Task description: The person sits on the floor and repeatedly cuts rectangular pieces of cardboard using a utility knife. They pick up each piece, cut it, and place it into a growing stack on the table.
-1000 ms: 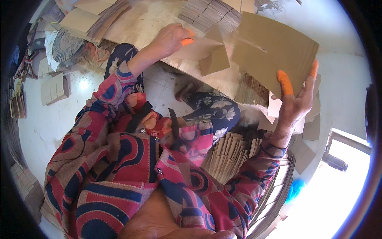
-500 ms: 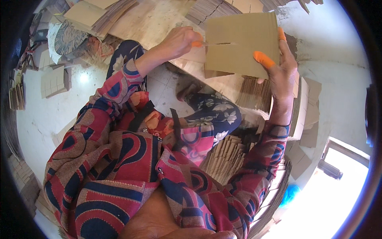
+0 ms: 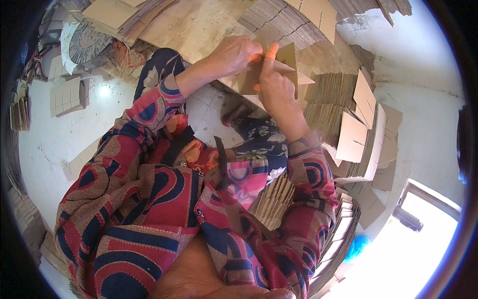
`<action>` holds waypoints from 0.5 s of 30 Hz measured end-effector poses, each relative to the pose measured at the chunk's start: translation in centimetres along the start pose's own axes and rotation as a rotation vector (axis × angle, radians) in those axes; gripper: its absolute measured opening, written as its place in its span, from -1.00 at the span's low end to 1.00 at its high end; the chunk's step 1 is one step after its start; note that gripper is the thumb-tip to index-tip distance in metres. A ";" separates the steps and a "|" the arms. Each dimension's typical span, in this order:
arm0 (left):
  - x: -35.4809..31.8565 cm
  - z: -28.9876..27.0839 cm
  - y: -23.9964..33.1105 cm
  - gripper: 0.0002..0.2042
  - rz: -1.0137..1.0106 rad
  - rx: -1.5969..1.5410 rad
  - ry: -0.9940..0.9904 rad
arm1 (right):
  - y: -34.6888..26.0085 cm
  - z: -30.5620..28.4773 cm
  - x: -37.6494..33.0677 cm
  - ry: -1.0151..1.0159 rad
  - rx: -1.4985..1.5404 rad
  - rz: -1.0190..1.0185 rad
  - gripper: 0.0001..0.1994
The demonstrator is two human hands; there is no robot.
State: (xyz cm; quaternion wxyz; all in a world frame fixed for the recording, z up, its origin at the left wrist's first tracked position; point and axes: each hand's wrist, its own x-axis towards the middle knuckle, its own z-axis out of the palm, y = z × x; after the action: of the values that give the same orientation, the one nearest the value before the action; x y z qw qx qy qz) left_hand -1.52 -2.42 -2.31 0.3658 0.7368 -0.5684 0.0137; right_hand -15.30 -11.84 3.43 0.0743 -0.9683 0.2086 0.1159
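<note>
Both my hands are together over the low table, at a set of crossing brown cardboard pieces (image 3: 289, 59) standing at angles to one another. My left hand (image 3: 233, 57) is closed, with an orange-covered fingertip pinched at the left edge of the pieces. My right hand (image 3: 277, 88) grips them from the near side, one orange-covered finger pointing up along the cardboard and another orange tip lower down. My hands partly hide the pieces, and I cannot make out exactly how they fit together.
Stacks of slit cardboard sheets (image 3: 279, 22) lie on the table's far side. To the right stands a tall cardboard stack (image 3: 328, 99) with loose sheets (image 3: 351, 137) leaning on it. More slit sheets (image 3: 68, 97) lie on the floor at left. Cardboard dividers (image 3: 273, 202) fill the space near my right elbow.
The flat cardboard sheet held up before has turned edge-on, and crossing pieces now show. My right hand has moved left, close to my left hand. Loose sheets at right are uncovered.
</note>
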 end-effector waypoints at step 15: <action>0.8 -0.8 0.5 -0.35 0.306 0.259 0.155 | 4.7 -0.6 -0.4 0.414 0.085 -0.163 -0.45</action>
State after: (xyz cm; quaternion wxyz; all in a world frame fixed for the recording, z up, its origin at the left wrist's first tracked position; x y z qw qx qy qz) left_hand -1.29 -2.72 -1.13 0.3045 0.6795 -0.6372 0.1987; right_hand -17.56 -16.04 3.72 0.0797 -0.9810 0.1453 -0.1006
